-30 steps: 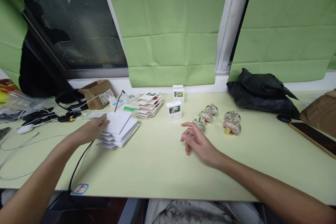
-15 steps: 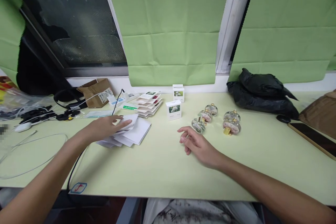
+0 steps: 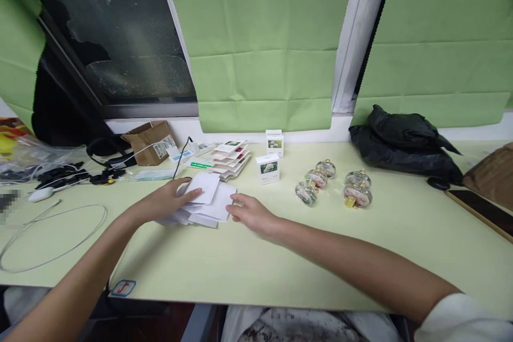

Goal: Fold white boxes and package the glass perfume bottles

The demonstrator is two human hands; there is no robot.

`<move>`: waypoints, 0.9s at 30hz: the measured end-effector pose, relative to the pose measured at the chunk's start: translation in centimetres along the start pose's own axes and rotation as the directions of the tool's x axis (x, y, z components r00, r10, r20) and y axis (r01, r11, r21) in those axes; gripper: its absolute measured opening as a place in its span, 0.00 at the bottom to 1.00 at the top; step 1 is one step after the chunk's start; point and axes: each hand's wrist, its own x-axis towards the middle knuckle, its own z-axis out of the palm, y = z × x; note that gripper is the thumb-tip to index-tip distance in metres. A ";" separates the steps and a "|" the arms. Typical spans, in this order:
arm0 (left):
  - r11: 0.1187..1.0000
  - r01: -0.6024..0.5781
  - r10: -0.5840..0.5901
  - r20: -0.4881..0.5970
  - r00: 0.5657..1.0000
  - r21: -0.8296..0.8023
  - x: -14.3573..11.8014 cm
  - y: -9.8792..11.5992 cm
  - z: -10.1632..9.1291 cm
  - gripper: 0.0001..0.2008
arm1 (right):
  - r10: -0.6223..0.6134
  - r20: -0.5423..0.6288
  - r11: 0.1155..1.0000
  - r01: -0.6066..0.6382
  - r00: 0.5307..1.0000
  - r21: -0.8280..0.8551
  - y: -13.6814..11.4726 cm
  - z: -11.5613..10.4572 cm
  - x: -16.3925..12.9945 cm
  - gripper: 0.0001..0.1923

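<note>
A fanned stack of white cards (image 3: 208, 204) lies on the pale green table (image 3: 256, 262), left of centre. My left hand (image 3: 164, 204) rests on the stack's left side, thumb and fingers pinching the top card (image 3: 205, 188). My right hand (image 3: 250, 215) reaches in from the right, fingertips touching the right edge of the stack, fingers loosely apart. Behind the stack lie printed cards (image 3: 230, 157) and two small white boxes (image 3: 267, 168) (image 3: 274, 142).
Several round glass bottles (image 3: 332, 181) stand right of centre. A black bag (image 3: 404, 141) and a dark tablet (image 3: 481, 212) are at the right. Cables, a cardboard box (image 3: 148, 141) and a white wire loop (image 3: 52, 235) crowd the left side.
My left hand slid the white cards to the right and took hold of the top one. My right hand moved left from near the bottles to the stack's edge.
</note>
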 end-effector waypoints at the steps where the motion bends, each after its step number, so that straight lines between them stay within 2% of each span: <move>1: 1.000 0.004 -0.004 0.024 1.000 0.016 0.0 0.0 0.0 0.46 | 0.005 0.000 1.000 -0.005 1.000 0.022 0.0 0.5 0.4 0.33; 7: 0.999 -0.038 0.038 0.072 0.997 0.002 -0.6 0.7 0.2 0.47 | 0.048 0.024 0.989 -0.051 0.999 0.136 -1.5 2.4 0.4 0.24; 13: 0.968 -0.232 0.231 0.018 0.973 0.091 -2.5 2.8 1.0 0.42 | 0.053 0.014 0.981 -0.055 0.998 0.184 -2.8 2.9 1.8 0.17; 15: 0.968 -0.246 0.244 0.028 0.969 0.057 -3.0 3.3 0.9 0.40 | 0.056 -0.007 0.987 -0.054 0.998 0.155 -2.6 2.8 2.4 0.13; 17: 0.980 -0.198 0.199 -0.014 0.980 0.025 -3.1 3.1 0.7 0.40 | 0.061 -0.067 0.994 -0.054 0.996 0.097 -2.2 2.5 2.8 0.13; 20: 0.997 -0.039 0.046 -0.119 0.992 0.063 -2.4 1.4 0.3 0.45 | 0.049 -0.166 0.998 -0.055 0.985 -0.036 -2.0 1.7 2.5 0.20; 23: 0.993 0.094 -0.091 -0.040 0.995 0.068 -1.7 -0.6 0.5 0.50 | -0.015 -0.216 0.974 -0.034 0.976 -0.222 -2.6 0.8 1.2 0.27; 25: 0.993 0.109 -0.109 0.008 0.994 0.048 -1.5 -1.3 0.9 0.50 | -0.083 -0.243 0.942 -0.003 0.966 -0.336 -3.1 0.4 0.0 0.30; 27: 0.994 0.105 -0.104 -0.011 0.994 0.033 -1.6 -1.6 1.3 0.48 | -0.142 -0.236 0.901 0.027 0.961 -0.432 -3.4 0.2 -1.2 0.32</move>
